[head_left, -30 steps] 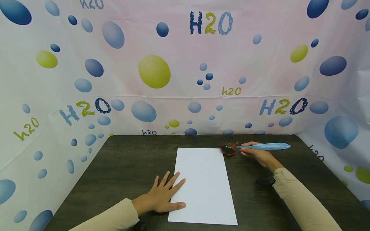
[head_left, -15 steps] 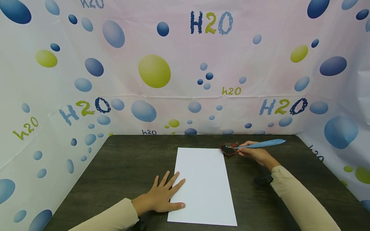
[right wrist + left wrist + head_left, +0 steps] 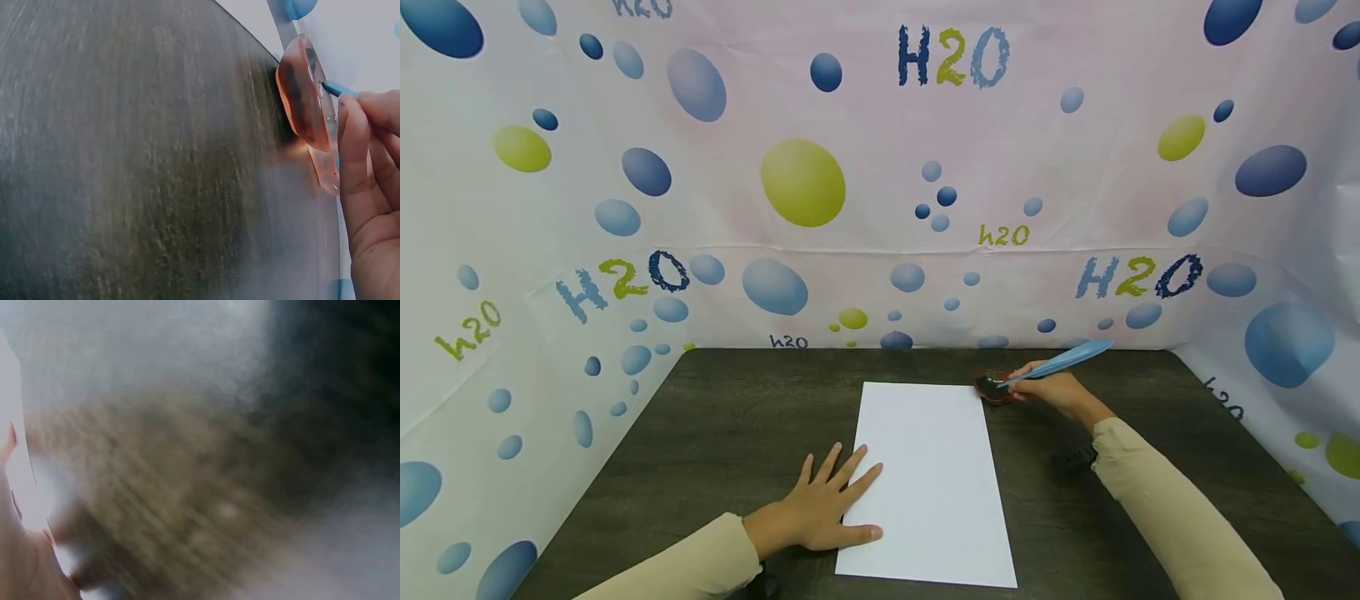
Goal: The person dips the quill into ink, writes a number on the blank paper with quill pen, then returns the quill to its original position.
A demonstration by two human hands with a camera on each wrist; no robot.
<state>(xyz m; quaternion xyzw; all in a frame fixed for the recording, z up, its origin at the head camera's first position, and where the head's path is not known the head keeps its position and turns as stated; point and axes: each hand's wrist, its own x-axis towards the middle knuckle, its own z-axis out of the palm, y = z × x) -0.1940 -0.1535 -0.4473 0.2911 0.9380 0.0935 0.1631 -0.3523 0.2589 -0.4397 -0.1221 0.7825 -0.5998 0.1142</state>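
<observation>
My right hand [image 3: 1058, 392] pinches a blue feather quill [image 3: 1071, 357] near its lower end, the vane slanting up to the right. The quill's tip is inside a small reddish translucent dish [image 3: 295, 94] of dark liquid at the far right corner of the white paper sheet [image 3: 936, 483]. In the right wrist view, thumb and forefinger close round the thin blue shaft, its point at the dish's opening. My left hand [image 3: 820, 512] lies flat with fingers spread, thumb and fingertips on the paper's left edge. The left wrist view is mostly blurred, with part of the hand at its left.
The dark wood-grain table [image 3: 722, 433] extends to both sides of the paper. Behind and beside it hangs a white backdrop [image 3: 880, 183] printed with coloured dots and H2O lettering. A dark watch-like band [image 3: 1075, 458] shows under the right wrist.
My right hand has moved slightly left toward the dish. The quill has tilted from nearly level to a steeper slant, its tip now over the dark liquid. The left hand stays in place.
</observation>
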